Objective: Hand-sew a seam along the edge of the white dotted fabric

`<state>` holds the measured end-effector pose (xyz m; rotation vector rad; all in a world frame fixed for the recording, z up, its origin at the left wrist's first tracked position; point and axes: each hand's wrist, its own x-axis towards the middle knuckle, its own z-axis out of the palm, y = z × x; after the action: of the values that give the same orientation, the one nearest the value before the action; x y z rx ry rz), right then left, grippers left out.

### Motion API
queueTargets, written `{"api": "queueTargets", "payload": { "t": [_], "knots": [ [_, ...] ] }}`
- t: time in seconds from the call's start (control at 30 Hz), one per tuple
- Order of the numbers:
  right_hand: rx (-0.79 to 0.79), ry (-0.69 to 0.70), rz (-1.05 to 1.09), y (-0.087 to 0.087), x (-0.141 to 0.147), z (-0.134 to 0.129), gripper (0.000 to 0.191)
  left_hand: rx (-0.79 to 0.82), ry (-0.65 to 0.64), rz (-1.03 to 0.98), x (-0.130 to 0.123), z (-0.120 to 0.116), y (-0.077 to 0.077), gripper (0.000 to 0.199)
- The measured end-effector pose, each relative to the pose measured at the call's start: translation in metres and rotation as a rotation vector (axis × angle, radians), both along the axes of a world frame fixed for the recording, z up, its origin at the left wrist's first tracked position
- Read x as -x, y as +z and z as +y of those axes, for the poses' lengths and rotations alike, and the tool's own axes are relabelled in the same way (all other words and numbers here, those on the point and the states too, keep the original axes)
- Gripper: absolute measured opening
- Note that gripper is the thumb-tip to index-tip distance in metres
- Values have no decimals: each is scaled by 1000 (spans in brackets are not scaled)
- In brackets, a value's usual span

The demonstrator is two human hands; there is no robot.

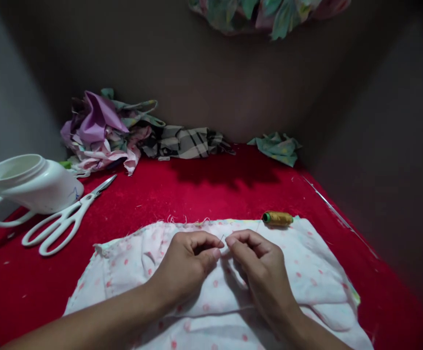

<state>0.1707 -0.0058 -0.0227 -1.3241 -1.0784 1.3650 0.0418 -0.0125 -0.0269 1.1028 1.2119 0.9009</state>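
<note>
A white cloth with pink-red dots [211, 291] lies spread in front of me, with stitches along its far edge. Above it, my left hand [193, 260] pinches a thin needle [221, 239] between thumb and forefinger, its tip pointing up. My right hand [257, 257] is closed in a pinch just right of the needle; what its fingertips hold is too small to make out. A spool of golden-brown thread [277, 218] rests on its side at the cloth's far edge, beyond my right hand.
White-handled scissors [65, 218] lie at the left beside a white jug-like cup [38, 187]. Fabric scraps [102, 131] are heaped at the back left, and a green scrap [277, 148] sits at the back right. Red fabric [153, 194] covers the surface. Patterned cloth [270, 14] hangs above.
</note>
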Motion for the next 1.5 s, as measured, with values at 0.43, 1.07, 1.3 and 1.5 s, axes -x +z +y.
{"api": "queueTargets", "payload": {
  "t": [0.43,1.07,1.3,1.5],
  "knots": [
    [-41,-31,-96,0,-1,-3,17,27,2,18,-1,3,10,6],
    [-142,-61,-44,0,5,-5,9,54,4,-7,-4,6,14,7],
    [-120,-72,-31,2,5,-6,9,55,2,13,-4,5,17,9],
    [-93,-65,-37,4,6,-6,9,67,6,34,-3,4,17,10]
  ]
}}
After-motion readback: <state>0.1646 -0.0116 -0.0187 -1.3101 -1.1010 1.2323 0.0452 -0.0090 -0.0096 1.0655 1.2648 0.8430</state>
